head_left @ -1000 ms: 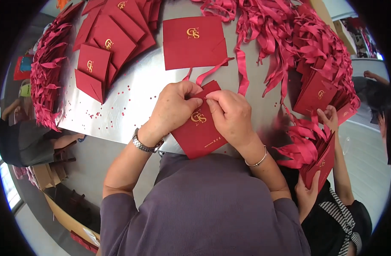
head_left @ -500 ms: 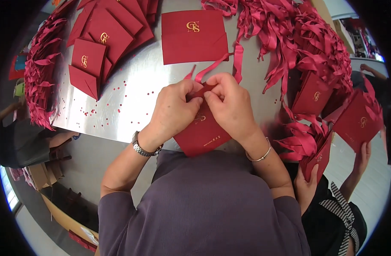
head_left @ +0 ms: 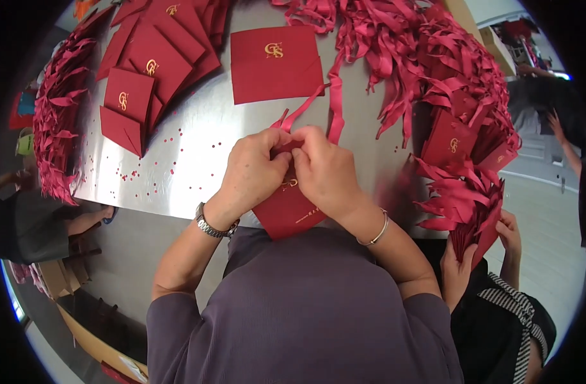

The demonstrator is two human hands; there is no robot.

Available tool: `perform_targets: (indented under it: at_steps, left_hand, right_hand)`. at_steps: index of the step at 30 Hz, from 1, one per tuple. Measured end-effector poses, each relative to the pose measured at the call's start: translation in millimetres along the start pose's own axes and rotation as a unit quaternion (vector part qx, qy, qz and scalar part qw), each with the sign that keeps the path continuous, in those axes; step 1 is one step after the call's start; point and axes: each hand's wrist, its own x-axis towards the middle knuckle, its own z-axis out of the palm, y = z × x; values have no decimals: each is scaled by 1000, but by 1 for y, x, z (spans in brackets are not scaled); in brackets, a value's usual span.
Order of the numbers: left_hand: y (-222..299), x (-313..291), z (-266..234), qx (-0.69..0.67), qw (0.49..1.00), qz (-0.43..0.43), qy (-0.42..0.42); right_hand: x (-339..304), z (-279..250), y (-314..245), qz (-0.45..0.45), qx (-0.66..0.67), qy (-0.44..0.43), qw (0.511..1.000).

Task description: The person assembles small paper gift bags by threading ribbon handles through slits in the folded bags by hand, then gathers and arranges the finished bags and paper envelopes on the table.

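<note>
- A small red bag (head_left: pixel 285 214) with a gold mark is held up between the two hands, just in front of the person's tummy
- The left hand (head_left: pixel 249 169) pinches the top of the bag with thumb and fingers
- The right hand (head_left: pixel 326 173) pinches the top too, right beside the left one; the fingers hide just what is between them
- A shiny ribbon (head_left: pixel 306 105) pokes out past the fingertips, on the far side of the hands
- Farther ahead of the hands, a flat red bag (head_left: pixel 277 80) lies on the silver bench (head_left: pixel 200 131)
- Ahead and left of the hands is a heap of folded red bags (head_left: pixel 162 48), with tiny red dots (head_left: pixel 130 174) nearer
- Ahead and right of the hands is a big pile of ribbons (head_left: pixel 386 57)
- Well to the right of the hands, a co-worker's hand (head_left: pixel 456 272) grips a bundle of ribboned bags (head_left: pixel 475 224)
</note>
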Motion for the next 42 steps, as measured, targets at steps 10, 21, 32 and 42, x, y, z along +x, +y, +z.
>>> perform_targets:
  at_steps: [10, 21, 32, 42]
  left_hand:
    - [11, 2, -2, 52, 998, 27, -35]
    - [17, 31, -30, -199, 921, -185, -280]
    - [10, 22, -10, 166, 979, 114, 4]
    - [-11, 10, -35, 186, 952, 93, 226]
  right_hand:
    - [2, -4, 14, 69, 46, -75, 994]
    - [-13, -33, -9, 33, 7, -44, 998]
    - [-14, -35, 2, 73, -75, -80, 991]
    - [-16, -31, 13, 76, -95, -120, 985]
